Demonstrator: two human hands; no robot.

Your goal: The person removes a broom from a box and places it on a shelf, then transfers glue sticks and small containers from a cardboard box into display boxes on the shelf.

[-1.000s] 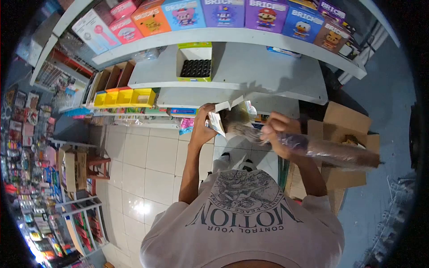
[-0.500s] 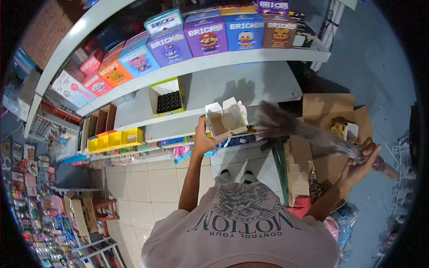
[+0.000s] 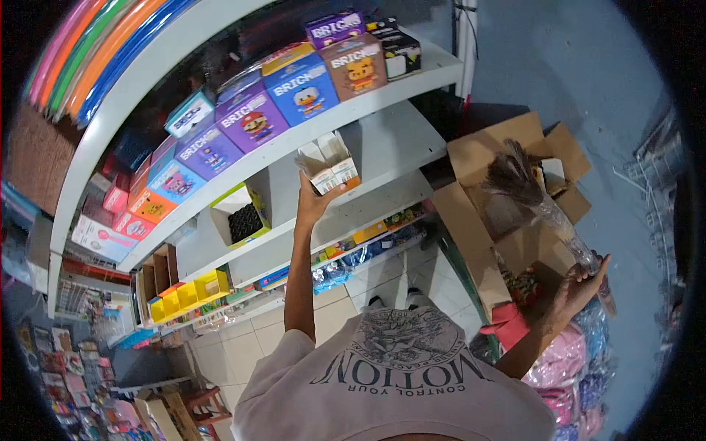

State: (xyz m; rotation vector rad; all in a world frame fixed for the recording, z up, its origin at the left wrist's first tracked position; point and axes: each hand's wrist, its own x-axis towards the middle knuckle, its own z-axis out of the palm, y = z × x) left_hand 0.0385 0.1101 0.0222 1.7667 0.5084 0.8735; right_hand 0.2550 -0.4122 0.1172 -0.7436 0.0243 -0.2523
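My left hand point(image 3: 312, 202) is raised to the middle shelf point(image 3: 382, 143) and grips a small open cardboard box point(image 3: 331, 165) with its flaps standing up. My right hand point(image 3: 581, 283) is out to the right and holds the thin end of a long plastic-wrapped bundle of brown bristles point(image 3: 533, 198). The bundle's bushy end points up over an open brown carton point(image 3: 500, 173) on the floor.
The top shelf carries a row of coloured BRICKS boxes point(image 3: 283, 99). A green-edged tray of black pieces point(image 3: 243, 217) sits on the middle shelf, and yellow bins point(image 3: 184, 298) lower left. Pink and blue packets point(image 3: 581, 367) lie near the carton.
My left hand lifted the small box up to the shelf. My right hand pulled the wrapped bundle out of the box and swung it right, over the carton. My view turned right.
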